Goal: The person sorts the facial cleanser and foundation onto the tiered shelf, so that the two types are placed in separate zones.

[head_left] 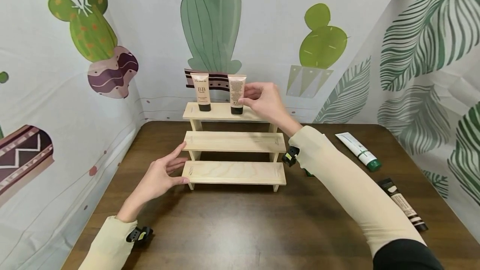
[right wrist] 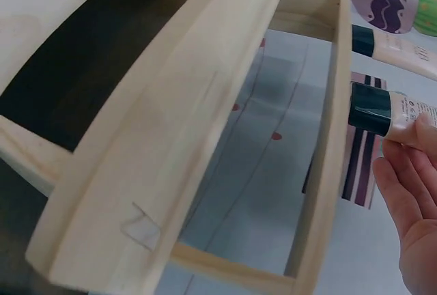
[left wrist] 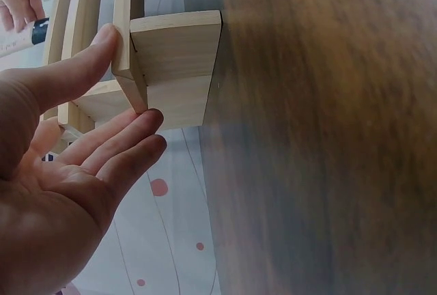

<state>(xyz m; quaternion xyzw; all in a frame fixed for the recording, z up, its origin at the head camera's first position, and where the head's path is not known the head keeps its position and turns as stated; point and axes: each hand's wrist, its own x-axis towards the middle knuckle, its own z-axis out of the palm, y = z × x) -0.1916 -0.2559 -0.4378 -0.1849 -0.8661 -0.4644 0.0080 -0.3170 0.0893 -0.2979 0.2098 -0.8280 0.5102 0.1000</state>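
A three-tier wooden display stand (head_left: 234, 141) stands on the brown table. On its top tier a beige BB cream tube (head_left: 201, 91) stands upright on its black cap, lettering to the front. Beside it is a second BB cream tube (head_left: 237, 93), upright, small print facing me; my right hand (head_left: 264, 100) pinches its right side between thumb and fingers. In the right wrist view the cap (right wrist: 371, 108) of this tube sits right at the top board. My left hand (head_left: 159, 176) rests at the stand's left end, thumb on the lowest board's edge, fingers extended alongside.
A white tube with a green cap (head_left: 358, 151) lies at the table's right, with a dark tube (head_left: 403, 204) closer to me. Part of a green item (head_left: 308, 173) peeks out beneath my right sleeve. A cactus-print cloth (head_left: 262, 32) hangs behind the table.
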